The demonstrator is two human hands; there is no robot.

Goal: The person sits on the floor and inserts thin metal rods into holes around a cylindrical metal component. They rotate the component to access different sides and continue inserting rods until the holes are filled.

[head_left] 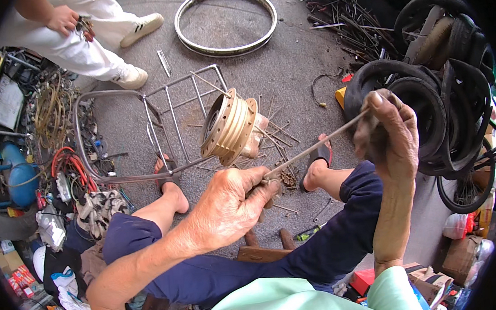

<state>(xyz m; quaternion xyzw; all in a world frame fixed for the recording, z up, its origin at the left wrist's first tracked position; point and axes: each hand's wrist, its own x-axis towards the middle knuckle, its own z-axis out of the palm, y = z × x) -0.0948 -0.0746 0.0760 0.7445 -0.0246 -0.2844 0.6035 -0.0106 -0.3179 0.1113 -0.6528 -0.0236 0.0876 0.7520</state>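
A thin wheel spoke stretches between my two hands, rising toward the right. My left hand pinches its lower end between thumb and fingers. At the upper end my right hand is closed on it with the thumb near the tip; its other fingers are partly blurred. Beyond my left hand, a gold-coloured wheel hub with holes around its flanges stands tilted, and a spoke or two sticks out from it. More loose spokes lie scattered beside the hub, with a small heap of spoke nipples nearby.
A bare wheel rim lies on the floor ahead. A metal tube rack is left of the hub. Black tyres and metal rods pile up at right. A person in white trousers stands at far left, holding small metal parts.
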